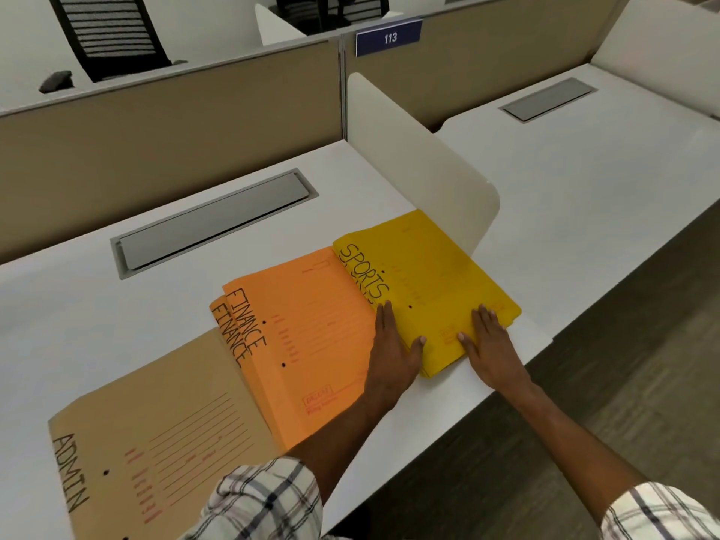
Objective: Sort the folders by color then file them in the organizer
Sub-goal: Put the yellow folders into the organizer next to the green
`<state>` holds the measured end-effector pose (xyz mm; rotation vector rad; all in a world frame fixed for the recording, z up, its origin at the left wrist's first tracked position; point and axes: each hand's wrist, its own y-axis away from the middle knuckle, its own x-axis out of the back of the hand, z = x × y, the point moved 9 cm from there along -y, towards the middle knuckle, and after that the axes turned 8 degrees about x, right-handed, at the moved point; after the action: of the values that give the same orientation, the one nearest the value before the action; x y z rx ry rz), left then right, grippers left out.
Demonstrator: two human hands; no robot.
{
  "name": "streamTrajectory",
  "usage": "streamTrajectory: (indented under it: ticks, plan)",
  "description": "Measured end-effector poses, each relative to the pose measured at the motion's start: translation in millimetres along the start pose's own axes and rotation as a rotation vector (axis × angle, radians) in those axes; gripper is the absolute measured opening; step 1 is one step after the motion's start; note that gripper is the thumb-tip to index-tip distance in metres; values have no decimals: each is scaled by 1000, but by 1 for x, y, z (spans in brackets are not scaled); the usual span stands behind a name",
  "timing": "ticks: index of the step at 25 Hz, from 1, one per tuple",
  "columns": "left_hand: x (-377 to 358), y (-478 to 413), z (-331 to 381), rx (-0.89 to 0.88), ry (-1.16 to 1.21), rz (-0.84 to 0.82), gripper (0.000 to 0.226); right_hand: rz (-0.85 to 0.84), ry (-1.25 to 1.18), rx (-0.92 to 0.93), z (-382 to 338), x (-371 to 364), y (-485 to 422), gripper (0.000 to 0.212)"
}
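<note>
Together, left hand [393, 346] and right hand [491, 346] pressing straight fingers [384, 319] on yellow folders [436, 274], grasping nothing, orange folders [311, 329] lying just left.

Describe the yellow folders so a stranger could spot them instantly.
Find the white curved divider on the desk. The yellow folders lie at its base, left hand and right hand resting on them. Only they are marked SPORTS; the neighbours are orange FINANCE folders.

We record bright, even, diffuse light; faint soft shadows beside the left hand [393, 352] and right hand [491, 344] on the desk [117, 325]; edges bow; fine print blurs
</note>
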<state>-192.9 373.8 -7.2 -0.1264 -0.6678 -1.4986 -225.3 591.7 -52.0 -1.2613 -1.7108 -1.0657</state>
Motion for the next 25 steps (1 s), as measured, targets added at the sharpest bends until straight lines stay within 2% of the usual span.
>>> streamTrajectory:
  ticks: [5, 7, 11, 16, 20, 25]
  plan:
    - [5, -12, -11, 221, 297, 112, 97, 14, 2, -18, -11, -14, 13, 71]
    - [6, -16, -18, 267, 399, 96, 95, 0, -11, -20, -14, -17, 18, 71]
    - [11, -10, -25, 212, 489, 19, 68, -34, -71, -22, -22, -20, 24, 75]
    - [41, 25, -21, 124, 611, -39, 69, 35, -131, -3, -37, 19, 11, 74]
    - [75, 67, -18, -9, 645, -139, 59, 207, -365, -17, -62, 71, -1, 67]
    - [149, 119, -35, -104, 625, -57, 53, 292, -577, 2, -131, 90, -2, 53]
